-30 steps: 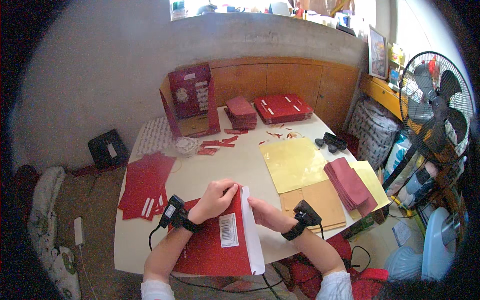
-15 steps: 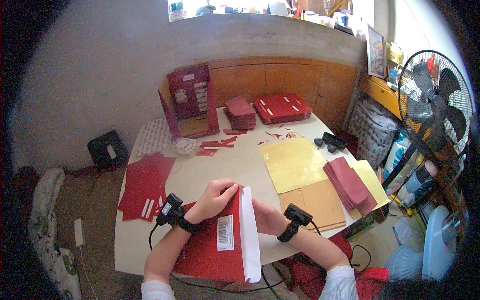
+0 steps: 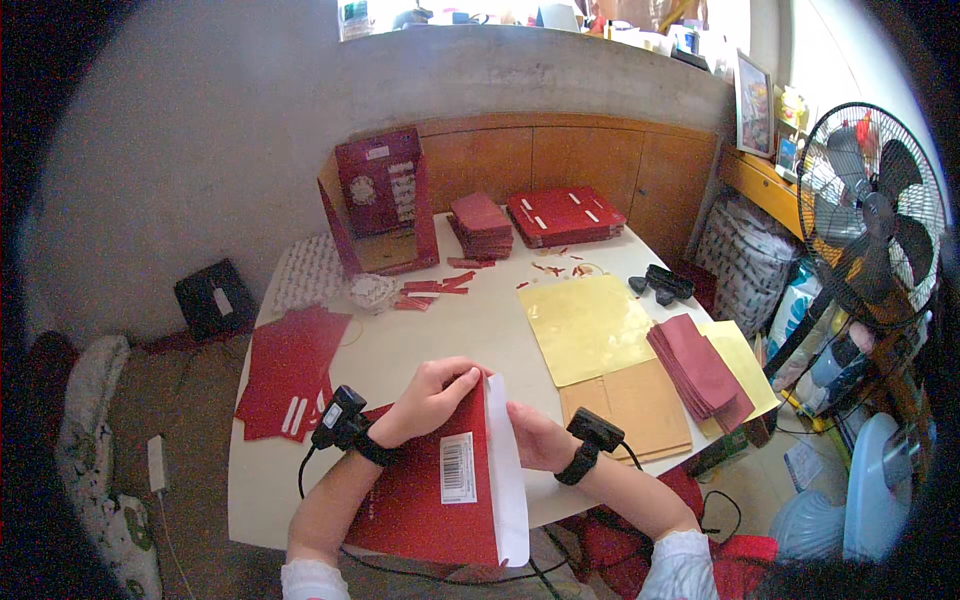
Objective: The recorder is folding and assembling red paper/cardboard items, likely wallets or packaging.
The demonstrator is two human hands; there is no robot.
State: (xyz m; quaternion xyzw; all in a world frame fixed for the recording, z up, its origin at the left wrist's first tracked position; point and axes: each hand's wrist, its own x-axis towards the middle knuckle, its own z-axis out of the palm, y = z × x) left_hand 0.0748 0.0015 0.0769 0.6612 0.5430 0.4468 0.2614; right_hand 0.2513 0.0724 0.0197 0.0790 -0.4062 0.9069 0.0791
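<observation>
A large red envelope with a white flap along its right side and a white barcode label is tilted up over the near table edge. My left hand is closed on its top edge, thumb in front near the corner. Beside the upper part of the flap is my right hand. Its fingers go partly out of sight behind the flap, so their grip does not show. Each wrist wears a black strap with a small black device.
Red envelopes lie left on the white table. At the back stand an open maroon box and red stacks. Yellow sheets, a brown board and maroon envelopes lie right, near a fan.
The envelope and its white flap have shifted slightly to the right and turned a little. My left hand keeps its hold on the top edge; both hands have barely moved.
</observation>
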